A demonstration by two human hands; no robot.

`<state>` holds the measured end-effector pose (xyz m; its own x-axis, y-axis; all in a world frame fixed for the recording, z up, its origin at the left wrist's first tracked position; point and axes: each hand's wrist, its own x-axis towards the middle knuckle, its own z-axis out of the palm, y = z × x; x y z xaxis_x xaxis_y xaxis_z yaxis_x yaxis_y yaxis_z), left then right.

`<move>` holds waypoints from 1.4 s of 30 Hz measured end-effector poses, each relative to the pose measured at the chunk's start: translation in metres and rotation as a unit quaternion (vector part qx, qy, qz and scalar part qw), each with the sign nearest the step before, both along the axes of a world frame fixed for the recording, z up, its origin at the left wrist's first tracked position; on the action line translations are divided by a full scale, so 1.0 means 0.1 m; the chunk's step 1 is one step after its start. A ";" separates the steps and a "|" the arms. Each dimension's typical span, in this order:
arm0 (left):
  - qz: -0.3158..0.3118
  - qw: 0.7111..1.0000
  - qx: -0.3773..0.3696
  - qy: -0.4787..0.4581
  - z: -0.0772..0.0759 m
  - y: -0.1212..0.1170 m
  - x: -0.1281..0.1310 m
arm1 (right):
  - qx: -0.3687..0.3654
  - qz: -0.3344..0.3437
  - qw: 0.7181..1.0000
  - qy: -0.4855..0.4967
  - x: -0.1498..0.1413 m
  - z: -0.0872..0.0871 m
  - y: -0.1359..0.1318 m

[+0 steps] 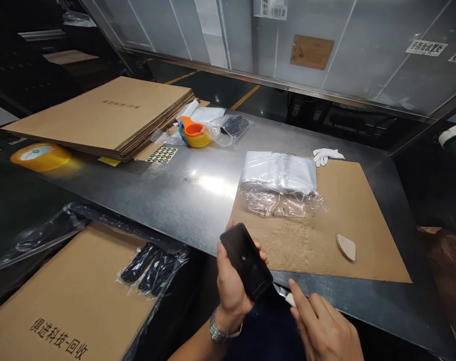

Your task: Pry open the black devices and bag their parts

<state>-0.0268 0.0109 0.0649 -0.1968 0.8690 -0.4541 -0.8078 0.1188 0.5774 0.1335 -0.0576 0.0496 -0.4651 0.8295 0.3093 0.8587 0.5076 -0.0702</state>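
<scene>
At bottom centre, black part [250, 268] held by left grip [230, 283], knife [285, 293] by right grip [320, 321]; trimming seemingly underway, steadiness required.

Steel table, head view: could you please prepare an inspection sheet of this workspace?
Surface: steel table, partly covered by a cardboard sheet.
Job's things: black part; small tool with pale handle, at the part's lower end.
Clutter: clear plastic bags, white glove, orange tape dispenser, sticker sheet, cardboard stack.
Hands: left hand holds the part; right hand holds the tool.
Cables: too dark behind the table to tell.
Surroundings: labelled grey panel behind; printed cardboard lower left.
</scene>
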 end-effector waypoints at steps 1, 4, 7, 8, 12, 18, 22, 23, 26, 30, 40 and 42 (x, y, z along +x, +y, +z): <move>0.000 1.000 0.004 0.004 0.00 -0.01 0.00 | 0.002 0.002 1.000 -0.002 0.00 0.01 0.00; -0.002 1.000 0.021 0.020 0.00 -0.02 0.02 | 0.000 0.009 1.000 -0.008 0.00 0.02 0.01; -0.001 0.999 0.033 0.030 -0.02 -0.03 0.02 | -0.004 0.013 1.000 -0.014 0.00 0.03 0.02; 0.000 0.999 0.034 0.031 -0.02 -0.03 0.03 | -0.005 0.013 1.000 -0.016 0.00 0.04 0.02; 0.002 0.999 0.041 0.029 -0.02 -0.04 0.03 | -0.008 0.014 1.000 -0.027 0.01 0.07 0.01; -0.007 0.997 0.066 0.049 -0.04 -0.07 0.03 | 0.013 0.009 0.999 -0.048 0.01 0.06 0.02; -0.019 0.996 0.053 0.063 -0.04 -0.07 0.03 | 0.025 0.000 0.998 -0.059 0.02 0.02 0.02; -0.024 0.996 0.048 0.067 -0.04 -0.07 0.02 | 0.020 0.004 0.998 -0.054 0.03 0.02 0.02; -0.046 0.996 0.033 0.075 -0.04 -0.04 0.00 | 0.000 0.025 1.000 -0.004 0.04 0.05 0.05; -0.081 0.994 0.023 0.063 -0.04 -0.03 -0.02 | -0.032 0.016 0.997 0.070 0.03 0.12 0.11; -0.108 0.993 0.011 0.038 -0.02 -0.04 -0.02 | -0.066 0.015 0.997 0.038 -0.01 0.15 0.12; -0.105 0.993 0.010 0.047 -0.02 -0.04 -0.01 | -0.067 0.010 0.997 0.030 0.00 0.14 0.12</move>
<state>-0.0277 0.0067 0.0627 -0.0507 0.9042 -0.4241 -0.7084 0.2668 0.6535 0.1333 -0.0460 0.0632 -0.4662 0.8556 0.2249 0.8404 0.5078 -0.1896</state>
